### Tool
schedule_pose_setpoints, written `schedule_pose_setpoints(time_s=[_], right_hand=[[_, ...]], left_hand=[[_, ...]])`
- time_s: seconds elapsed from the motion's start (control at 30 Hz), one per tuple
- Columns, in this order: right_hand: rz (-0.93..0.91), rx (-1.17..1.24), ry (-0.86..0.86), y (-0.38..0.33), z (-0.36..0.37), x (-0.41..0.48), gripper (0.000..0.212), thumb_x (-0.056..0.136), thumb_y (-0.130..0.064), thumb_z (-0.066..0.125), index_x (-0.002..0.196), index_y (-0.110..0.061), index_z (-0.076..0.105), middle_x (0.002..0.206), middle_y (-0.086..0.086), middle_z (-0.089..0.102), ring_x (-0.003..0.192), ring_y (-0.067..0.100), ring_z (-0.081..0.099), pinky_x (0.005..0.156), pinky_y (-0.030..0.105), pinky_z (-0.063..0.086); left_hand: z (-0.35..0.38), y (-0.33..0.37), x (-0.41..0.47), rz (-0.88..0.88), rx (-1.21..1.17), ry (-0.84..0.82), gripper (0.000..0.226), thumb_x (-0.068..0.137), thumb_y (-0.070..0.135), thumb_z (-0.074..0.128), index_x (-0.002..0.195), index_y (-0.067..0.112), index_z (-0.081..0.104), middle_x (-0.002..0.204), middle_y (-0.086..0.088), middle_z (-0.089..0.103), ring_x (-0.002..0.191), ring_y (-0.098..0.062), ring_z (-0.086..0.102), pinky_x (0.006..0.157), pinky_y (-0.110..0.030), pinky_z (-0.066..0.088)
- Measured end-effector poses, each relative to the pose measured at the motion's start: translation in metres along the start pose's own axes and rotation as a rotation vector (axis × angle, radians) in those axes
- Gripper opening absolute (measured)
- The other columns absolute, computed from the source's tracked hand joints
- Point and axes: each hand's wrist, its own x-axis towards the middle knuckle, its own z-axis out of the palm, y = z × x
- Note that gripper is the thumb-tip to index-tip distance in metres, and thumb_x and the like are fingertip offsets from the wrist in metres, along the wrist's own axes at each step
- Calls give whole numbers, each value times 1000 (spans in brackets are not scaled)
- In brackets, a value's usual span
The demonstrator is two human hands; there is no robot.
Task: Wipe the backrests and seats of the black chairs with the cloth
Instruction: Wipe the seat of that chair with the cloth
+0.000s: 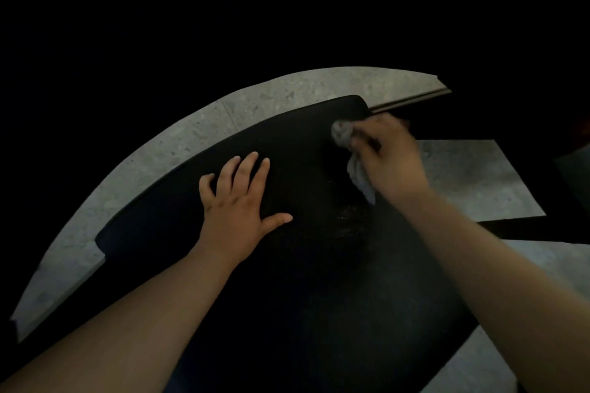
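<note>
A black chair [306, 265] fills the middle of the head view, its wide curved upper edge running from lower left to upper right. My left hand [238, 201] lies flat on the black surface with fingers spread and straight. My right hand [386, 156] grips a bunched pale grey cloth [343, 134] and presses it against the chair near its upper right corner. A loose tail of the cloth hangs below the hand. Faint dust specks show on the surface under my right wrist.
Grey speckled stone floor [191, 134] shows beyond the chair's edge and to the right [472, 182]. A thin dark rail or table edge [412, 100] runs behind the chair's right corner. The upper part of the view is dark.
</note>
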Motion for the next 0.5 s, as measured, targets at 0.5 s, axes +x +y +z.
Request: schedule_pose_setpoints(time_s=[0.5], right_hand=[[-40,10,-202,-7,13,-35,21,93,-14,61,111,-18,71,101,-11,52,95,9,55,87,26,46]], left_hand=[[15,-7,-2,50,1,105,94,79,79,28,148,16,34,155,-8,27,139,-31,30,106,-59,29]])
